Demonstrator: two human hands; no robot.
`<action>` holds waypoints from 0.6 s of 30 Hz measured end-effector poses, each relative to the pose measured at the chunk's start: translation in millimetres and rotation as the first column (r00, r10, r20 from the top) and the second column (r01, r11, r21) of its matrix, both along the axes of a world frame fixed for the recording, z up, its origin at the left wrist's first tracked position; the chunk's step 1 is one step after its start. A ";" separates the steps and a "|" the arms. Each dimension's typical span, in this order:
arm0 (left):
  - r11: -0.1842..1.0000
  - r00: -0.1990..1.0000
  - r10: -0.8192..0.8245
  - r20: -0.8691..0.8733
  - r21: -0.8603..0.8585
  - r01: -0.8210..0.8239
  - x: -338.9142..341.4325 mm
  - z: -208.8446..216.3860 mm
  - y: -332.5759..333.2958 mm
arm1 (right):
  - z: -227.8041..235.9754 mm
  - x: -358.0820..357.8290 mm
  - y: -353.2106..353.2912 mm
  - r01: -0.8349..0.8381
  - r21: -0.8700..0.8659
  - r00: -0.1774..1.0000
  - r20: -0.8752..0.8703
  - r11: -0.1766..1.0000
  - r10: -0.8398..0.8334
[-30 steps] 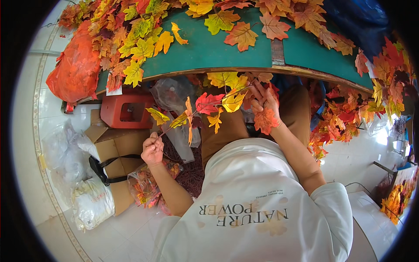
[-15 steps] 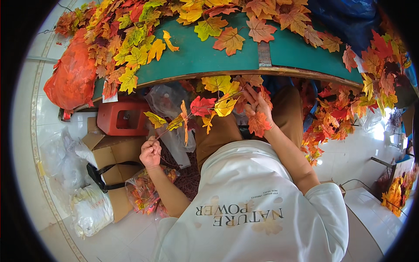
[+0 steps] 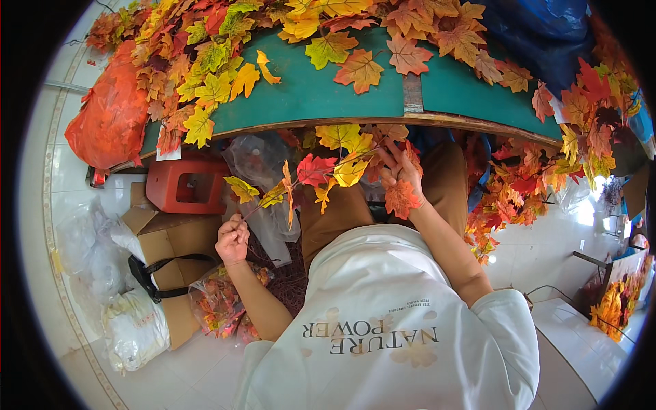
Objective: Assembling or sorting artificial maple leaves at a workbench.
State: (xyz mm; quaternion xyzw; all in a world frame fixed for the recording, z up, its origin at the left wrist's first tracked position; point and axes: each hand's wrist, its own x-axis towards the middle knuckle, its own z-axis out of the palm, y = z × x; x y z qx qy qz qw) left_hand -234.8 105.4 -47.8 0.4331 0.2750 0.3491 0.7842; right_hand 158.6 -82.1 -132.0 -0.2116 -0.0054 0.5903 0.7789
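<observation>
An artificial maple-leaf garland (image 3: 315, 170) with yellow, red and orange leaves stretches between my hands above my lap. At its left end my left hand (image 3: 232, 240) is closed, pinching the thin reddish stem. My right hand (image 3: 404, 172) holds the garland's other side below the table edge; its fingers are bent somewhat apart, and leaves partly hide their tips. An orange-red leaf (image 3: 402, 199) lies against the heel of that hand. Beyond my hands, the green table (image 3: 307, 89) carries many more leaf garlands (image 3: 198, 65).
An orange-red plastic bag (image 3: 109, 113) bulges at the table's left end. Below are a red stool (image 3: 186, 186), an opened cardboard box (image 3: 171, 246) and a clear bag of leaves (image 3: 222, 301). More garlands (image 3: 512, 184) hang at right. Blue plastic (image 3: 547, 31) lies at the far right.
The whole view has shifted slightly. My right hand's fingers have spread a little among the leaves; my left hand keeps its pinch on the stem.
</observation>
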 end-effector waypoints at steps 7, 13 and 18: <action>1.000 1.000 -0.012 0.016 0.005 0.012 -0.7 -0.3 -0.7 | -6.6 0.8 -0.2 0.006 0.020 0.999 -0.038 1.000 -0.005; 1.000 1.000 -0.009 0.030 0.012 0.009 3.9 2.1 -3.7 | -7.2 0.7 0.7 0.025 -0.004 0.999 -0.041 1.000 -0.025; 0.999 0.999 0.034 -0.007 0.019 -0.034 6.3 2.3 -5.1 | -4.5 0.5 0.1 0.019 -0.001 1.000 -0.002 1.000 -0.019</action>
